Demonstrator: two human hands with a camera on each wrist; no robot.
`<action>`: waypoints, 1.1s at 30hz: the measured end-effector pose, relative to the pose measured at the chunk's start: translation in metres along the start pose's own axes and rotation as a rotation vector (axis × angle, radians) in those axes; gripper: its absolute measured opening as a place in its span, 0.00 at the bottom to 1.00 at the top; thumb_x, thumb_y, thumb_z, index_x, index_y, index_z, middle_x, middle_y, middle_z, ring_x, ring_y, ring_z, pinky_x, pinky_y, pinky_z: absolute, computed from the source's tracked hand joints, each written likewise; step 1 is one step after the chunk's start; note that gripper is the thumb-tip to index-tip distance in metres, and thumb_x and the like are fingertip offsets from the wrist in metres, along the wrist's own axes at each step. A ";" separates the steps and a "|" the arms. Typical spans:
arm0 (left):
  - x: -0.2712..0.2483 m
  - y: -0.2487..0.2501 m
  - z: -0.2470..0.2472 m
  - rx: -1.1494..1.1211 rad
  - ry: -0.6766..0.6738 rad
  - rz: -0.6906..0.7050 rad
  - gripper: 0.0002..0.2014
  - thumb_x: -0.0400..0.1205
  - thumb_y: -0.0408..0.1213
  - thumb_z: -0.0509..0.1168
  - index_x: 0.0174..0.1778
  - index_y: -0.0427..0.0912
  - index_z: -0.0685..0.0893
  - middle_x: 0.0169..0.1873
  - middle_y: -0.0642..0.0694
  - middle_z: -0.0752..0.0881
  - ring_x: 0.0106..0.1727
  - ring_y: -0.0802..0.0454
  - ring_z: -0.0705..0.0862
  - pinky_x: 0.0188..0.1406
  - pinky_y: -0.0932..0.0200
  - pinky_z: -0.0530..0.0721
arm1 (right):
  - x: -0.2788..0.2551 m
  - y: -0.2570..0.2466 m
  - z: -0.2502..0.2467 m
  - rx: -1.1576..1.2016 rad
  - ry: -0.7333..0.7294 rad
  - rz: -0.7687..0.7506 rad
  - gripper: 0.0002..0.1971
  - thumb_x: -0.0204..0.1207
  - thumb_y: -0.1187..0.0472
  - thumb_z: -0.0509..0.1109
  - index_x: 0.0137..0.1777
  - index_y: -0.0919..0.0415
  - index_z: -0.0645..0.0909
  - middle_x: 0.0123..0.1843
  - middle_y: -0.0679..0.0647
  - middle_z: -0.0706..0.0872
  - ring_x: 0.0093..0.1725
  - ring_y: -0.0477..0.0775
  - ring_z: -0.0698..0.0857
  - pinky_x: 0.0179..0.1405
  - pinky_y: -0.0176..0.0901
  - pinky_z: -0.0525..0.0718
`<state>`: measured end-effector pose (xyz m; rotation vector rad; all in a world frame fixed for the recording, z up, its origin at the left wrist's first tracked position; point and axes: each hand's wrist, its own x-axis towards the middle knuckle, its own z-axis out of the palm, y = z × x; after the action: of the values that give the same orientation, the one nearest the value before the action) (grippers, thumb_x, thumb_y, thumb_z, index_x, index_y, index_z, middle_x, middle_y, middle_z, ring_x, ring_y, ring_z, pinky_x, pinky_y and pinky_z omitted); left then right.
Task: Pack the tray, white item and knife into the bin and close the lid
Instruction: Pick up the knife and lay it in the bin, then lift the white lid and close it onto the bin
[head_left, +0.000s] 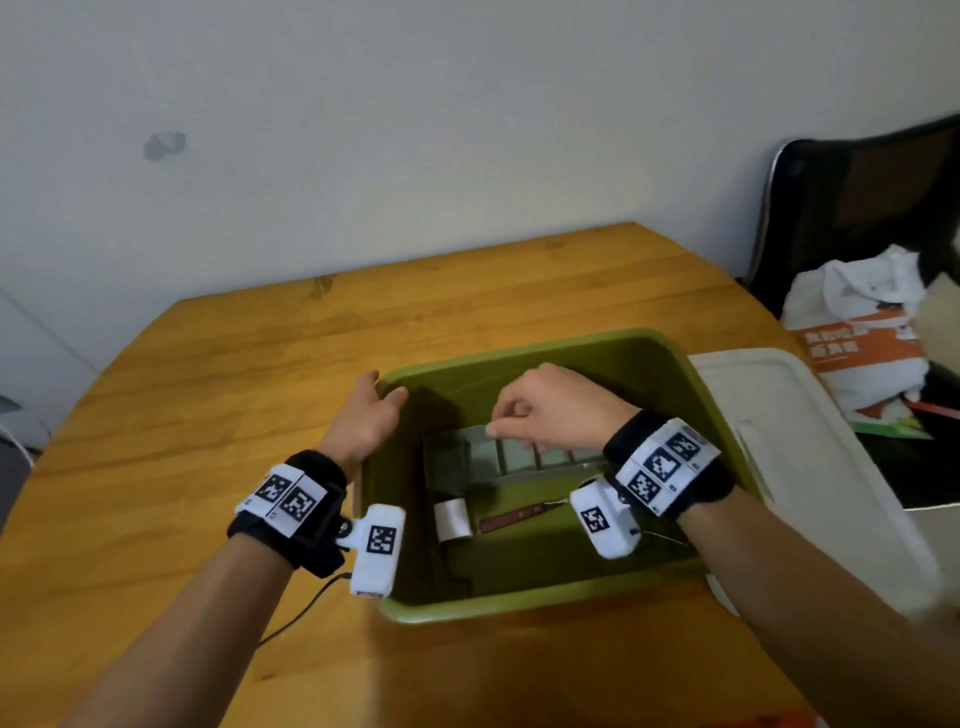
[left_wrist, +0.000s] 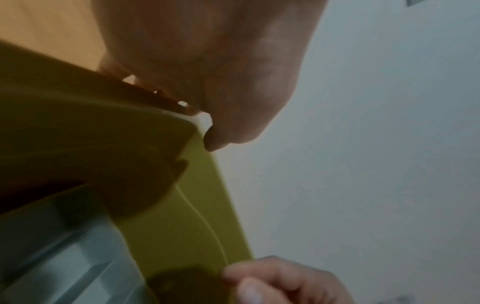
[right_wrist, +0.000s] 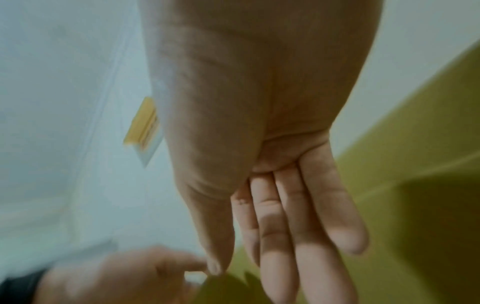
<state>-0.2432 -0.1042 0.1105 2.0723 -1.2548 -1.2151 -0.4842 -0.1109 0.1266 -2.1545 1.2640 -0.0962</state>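
The green bin stands on the wooden table. Inside it lie a grey-green compartment tray, a white roll-like item and a knife with a brown handle. My left hand grips the bin's far left corner, thumb inside the rim and fingers outside; the left wrist view shows it on the green wall. My right hand hovers over the tray inside the bin. In the right wrist view its fingers are straight and hold nothing.
The white lid lies flat on the table just right of the bin. Beyond it, a black chair holds a white and orange bag. A pale wall runs behind the table's far edge.
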 end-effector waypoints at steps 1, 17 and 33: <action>0.004 0.011 0.002 0.061 0.026 0.047 0.30 0.89 0.47 0.60 0.87 0.46 0.61 0.83 0.42 0.70 0.80 0.39 0.72 0.80 0.40 0.71 | -0.009 0.000 -0.009 0.093 0.069 0.020 0.14 0.79 0.43 0.70 0.53 0.50 0.89 0.34 0.46 0.91 0.31 0.41 0.90 0.39 0.38 0.91; 0.027 0.115 0.159 0.580 -0.039 0.373 0.21 0.87 0.55 0.53 0.67 0.49 0.83 0.61 0.43 0.89 0.69 0.40 0.82 0.82 0.37 0.60 | -0.109 0.070 -0.062 0.586 0.895 0.202 0.11 0.81 0.51 0.70 0.43 0.56 0.88 0.23 0.54 0.84 0.23 0.46 0.81 0.32 0.39 0.83; 0.027 0.109 0.163 0.603 0.022 0.409 0.21 0.87 0.52 0.57 0.74 0.48 0.79 0.71 0.45 0.83 0.75 0.42 0.76 0.82 0.41 0.56 | -0.092 0.275 -0.015 0.192 0.067 1.062 0.24 0.74 0.55 0.77 0.65 0.70 0.82 0.65 0.65 0.86 0.62 0.67 0.87 0.56 0.53 0.85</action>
<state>-0.4287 -0.1696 0.0903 2.0288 -2.0997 -0.6758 -0.7480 -0.1374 0.0093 -1.1114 2.1558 0.1505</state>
